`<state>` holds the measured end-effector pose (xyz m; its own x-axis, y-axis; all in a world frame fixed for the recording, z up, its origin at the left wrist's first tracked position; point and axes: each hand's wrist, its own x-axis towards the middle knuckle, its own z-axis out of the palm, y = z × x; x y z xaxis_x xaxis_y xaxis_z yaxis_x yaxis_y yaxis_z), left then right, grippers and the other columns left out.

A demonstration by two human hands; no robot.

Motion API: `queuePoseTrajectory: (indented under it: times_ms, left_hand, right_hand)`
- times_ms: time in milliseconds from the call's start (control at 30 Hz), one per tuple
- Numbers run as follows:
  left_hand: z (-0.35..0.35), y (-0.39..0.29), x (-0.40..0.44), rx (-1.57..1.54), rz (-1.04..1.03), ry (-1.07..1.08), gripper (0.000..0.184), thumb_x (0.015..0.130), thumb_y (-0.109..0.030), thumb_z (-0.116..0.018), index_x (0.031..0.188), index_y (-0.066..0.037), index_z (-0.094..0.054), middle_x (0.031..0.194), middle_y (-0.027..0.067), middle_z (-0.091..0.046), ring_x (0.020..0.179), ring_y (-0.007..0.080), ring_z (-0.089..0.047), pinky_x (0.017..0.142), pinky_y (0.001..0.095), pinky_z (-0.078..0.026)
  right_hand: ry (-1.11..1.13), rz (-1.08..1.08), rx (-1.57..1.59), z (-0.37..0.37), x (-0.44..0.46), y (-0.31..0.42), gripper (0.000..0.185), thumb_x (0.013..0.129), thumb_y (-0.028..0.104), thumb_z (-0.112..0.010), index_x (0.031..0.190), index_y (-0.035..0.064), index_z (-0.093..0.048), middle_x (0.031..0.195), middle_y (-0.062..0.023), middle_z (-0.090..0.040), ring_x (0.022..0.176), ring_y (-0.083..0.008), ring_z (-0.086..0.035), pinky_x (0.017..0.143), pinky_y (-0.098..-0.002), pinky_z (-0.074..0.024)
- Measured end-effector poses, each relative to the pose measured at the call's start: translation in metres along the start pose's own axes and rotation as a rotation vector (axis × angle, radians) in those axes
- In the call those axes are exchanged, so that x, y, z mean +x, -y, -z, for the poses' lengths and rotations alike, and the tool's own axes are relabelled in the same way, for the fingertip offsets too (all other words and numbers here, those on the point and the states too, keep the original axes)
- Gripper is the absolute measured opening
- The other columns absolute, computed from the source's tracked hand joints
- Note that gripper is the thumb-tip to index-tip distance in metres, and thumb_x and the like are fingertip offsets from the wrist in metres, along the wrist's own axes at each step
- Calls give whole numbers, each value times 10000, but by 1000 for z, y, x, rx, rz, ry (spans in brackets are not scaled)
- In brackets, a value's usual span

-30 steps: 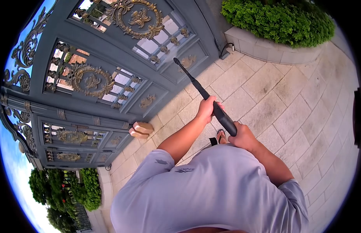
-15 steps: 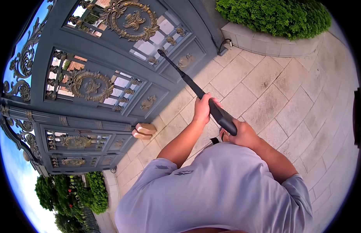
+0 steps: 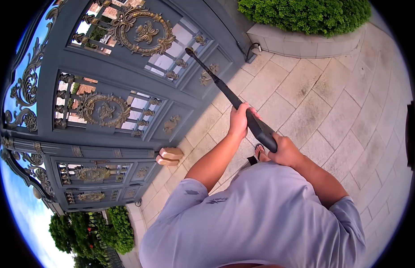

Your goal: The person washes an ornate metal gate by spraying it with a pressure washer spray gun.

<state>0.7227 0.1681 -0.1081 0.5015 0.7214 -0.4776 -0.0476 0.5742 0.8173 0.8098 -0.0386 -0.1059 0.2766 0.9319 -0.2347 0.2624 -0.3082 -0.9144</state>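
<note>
Both my hands are on a long black pressure washer wand (image 3: 226,92), which slants up and leftward across the view. My left hand (image 3: 239,121) wraps round the middle of its body, fingers partly hidden behind it. At the thick rear end, my right hand (image 3: 286,151) is closed on the grip; the trigger cannot be made out. The narrow nozzle end points toward a dark grey metal gate (image 3: 180,117) with gold-coloured ornaments, overlapping one of its lower panels in the picture. No water jet is visible.
Pale stone paving (image 3: 301,118) covers the ground. Tan blocks (image 3: 169,156) sit against the gate's foot. A low stone planter (image 3: 305,46) with a green hedge (image 3: 308,15) curves along the upper right. My sandalled foot (image 3: 262,153) shows below the wand.
The view has shifted slightly, so the gate sits a little lower. My hands and the wand have moved slightly right, and the nozzle appears nearer the gate's lower panel. Both grips stay the same.
</note>
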Motion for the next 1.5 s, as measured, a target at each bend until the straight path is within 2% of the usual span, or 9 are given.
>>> queuePoseTrajectory:
  times_ms: [100,433,600,767,900,1033,1267,1433,1500]
  left_hand:
    - [-5,9,22,35,130,-36,240,974,-205,-589,982,6,-473,819,141,-603,684,301,-677,652,520,-629]
    - [-19,23,37,57,180,-85,247,985,-204,-581,1027,20,-486,859,158,-620,716,311,-690,667,526,-639]
    - [-37,7,38,17,34,-43,222,986,-200,-570,969,12,-511,846,156,-625,711,309,-688,675,524,-639]
    - [-31,12,93,34,229,-59,228,981,-189,-574,993,26,-501,846,154,-629,712,310,-704,651,510,-634]
    - [-51,-11,92,-18,53,-64,233,989,-175,-571,1073,16,-469,843,145,-612,704,297,-696,635,501,-622]
    - [-70,-32,88,-68,-152,12,182,988,-206,-563,999,-29,-520,848,131,-632,729,284,-684,708,505,-625]
    - [-93,12,137,-25,194,-79,251,978,-211,-596,1011,30,-534,882,175,-646,758,333,-692,724,548,-629]
    - [-146,-3,103,-34,-49,-40,215,984,-200,-588,1021,-2,-515,875,156,-641,740,299,-689,695,530,-634]
    - [-153,0,112,-5,15,-47,220,984,-201,-587,1018,4,-514,876,157,-641,732,298,-689,689,528,-636]
  right_hand:
    - [7,-50,95,14,-2,2,357,811,172,-774,1068,-37,-643,818,-256,-705,740,-396,-700,714,-444,-555]
    - [7,-57,52,30,10,-24,421,721,130,-743,1088,-43,-630,865,-284,-699,828,-437,-699,771,-465,-552]
    - [54,-39,-33,56,31,-20,420,730,120,-738,1098,-51,-629,895,-290,-700,853,-442,-696,783,-467,-551]
    - [81,-122,65,66,60,-15,426,732,118,-732,1102,-64,-624,878,-310,-691,828,-452,-696,780,-464,-554]
    - [50,-41,-2,88,76,-10,409,726,127,-733,1089,-31,-626,838,-282,-689,816,-451,-694,774,-473,-553]
    - [43,35,-130,104,97,-10,361,742,134,-733,1056,3,-612,818,-259,-684,819,-459,-683,761,-497,-548]
    - [-4,-40,-47,136,91,-27,372,768,184,-777,1044,-32,-653,822,-288,-696,782,-457,-701,739,-487,-556]
    - [32,25,-79,177,80,-41,418,762,208,-800,1056,-44,-643,837,-292,-701,801,-460,-710,747,-487,-561]
    - [18,41,-79,180,85,-58,430,765,215,-805,1063,-47,-640,841,-295,-702,801,-463,-710,743,-488,-563]
